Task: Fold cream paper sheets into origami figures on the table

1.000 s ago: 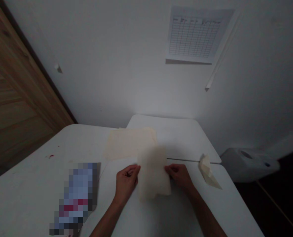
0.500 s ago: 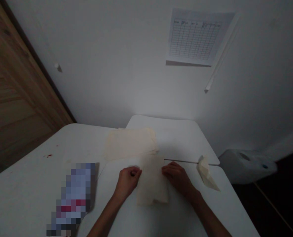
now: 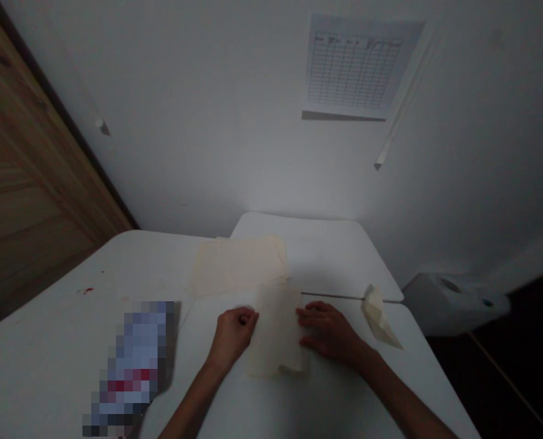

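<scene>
The cream paper [image 3: 277,332] points its long side away from the person. The left hand [image 3: 232,337] curls its fingers together at one edge. The right hand [image 3: 327,332] spreads its fingers apart by the other edge

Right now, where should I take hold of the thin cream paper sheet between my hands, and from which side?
Probably by its long side edges, from left and right, where your left hand and right hand are. The cream paper sheet lies flat on the white table, so edges lift easiest.
</scene>
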The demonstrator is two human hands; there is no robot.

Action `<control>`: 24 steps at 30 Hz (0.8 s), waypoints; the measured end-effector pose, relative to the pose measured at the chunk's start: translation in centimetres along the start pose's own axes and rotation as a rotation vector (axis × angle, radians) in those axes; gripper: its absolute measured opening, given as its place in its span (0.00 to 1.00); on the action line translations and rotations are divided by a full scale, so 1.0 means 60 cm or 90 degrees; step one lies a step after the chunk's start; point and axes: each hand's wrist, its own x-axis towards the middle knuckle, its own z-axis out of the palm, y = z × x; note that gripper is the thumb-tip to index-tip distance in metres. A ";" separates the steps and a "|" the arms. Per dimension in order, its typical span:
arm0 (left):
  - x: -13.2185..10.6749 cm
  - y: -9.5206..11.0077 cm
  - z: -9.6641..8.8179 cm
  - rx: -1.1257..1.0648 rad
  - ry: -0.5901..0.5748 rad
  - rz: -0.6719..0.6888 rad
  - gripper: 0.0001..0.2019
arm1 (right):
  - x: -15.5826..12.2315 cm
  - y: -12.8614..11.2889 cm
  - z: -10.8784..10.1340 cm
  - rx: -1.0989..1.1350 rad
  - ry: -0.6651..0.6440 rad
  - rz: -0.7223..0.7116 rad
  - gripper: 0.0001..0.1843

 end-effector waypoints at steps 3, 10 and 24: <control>0.000 0.000 0.000 0.004 0.004 0.006 0.19 | -0.006 0.001 0.001 -0.004 -0.014 0.004 0.26; 0.000 0.002 0.000 0.023 0.024 0.023 0.17 | -0.015 -0.007 -0.008 -0.005 -0.068 0.020 0.42; -0.126 0.022 0.031 0.367 0.088 0.478 0.16 | -0.018 -0.022 -0.020 -0.005 -0.103 0.022 0.46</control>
